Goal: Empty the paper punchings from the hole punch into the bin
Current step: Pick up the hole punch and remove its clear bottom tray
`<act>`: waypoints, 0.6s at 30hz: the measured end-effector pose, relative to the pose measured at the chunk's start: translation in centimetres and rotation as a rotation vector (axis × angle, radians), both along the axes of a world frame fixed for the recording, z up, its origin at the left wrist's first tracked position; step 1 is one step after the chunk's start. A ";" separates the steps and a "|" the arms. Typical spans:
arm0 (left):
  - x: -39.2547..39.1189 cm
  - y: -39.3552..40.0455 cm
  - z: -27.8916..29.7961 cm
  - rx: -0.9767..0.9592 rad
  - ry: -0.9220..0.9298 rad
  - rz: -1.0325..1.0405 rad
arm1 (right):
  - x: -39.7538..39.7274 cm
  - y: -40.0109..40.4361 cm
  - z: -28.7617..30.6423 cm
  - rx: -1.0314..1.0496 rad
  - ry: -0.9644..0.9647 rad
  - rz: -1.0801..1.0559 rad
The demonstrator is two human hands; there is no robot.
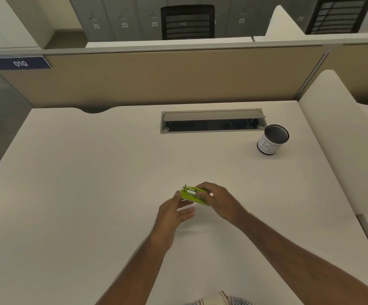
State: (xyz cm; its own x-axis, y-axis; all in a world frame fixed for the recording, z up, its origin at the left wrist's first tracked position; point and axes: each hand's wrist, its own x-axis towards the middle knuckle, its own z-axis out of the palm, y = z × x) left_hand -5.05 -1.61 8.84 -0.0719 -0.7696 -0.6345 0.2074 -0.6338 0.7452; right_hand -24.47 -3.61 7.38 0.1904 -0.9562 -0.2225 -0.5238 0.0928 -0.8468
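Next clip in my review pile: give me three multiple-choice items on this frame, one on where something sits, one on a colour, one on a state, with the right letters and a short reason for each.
1. Where does the bin stand on the desk?
A. Far right, near the cable hatch
B. Near left corner
C. Right under the hands

2. What colour is the hole punch?
A. Black
B. Lime green
C. Red

3. How is the hole punch held?
A. Lying untouched on the desk
B. Tipped over the bin
C. Between both hands, above the desk, away from the bin

Answers:
1. A, the dark mesh cup with a white label sits just right of the cable hatch.
2. B, its body shows bright yellow-green between the fingers.
3. C, the left hand and right hand both touch it near the desk's middle, well short of the bin.
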 end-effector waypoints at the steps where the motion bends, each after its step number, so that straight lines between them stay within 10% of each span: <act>1: -0.1 0.0 0.5 0.006 0.030 0.012 | 0.1 0.0 0.4 -0.026 -0.012 0.009; 18: -0.6 0.7 2.9 -0.049 0.180 0.082 | -1.0 0.8 3.0 -0.196 -0.048 0.012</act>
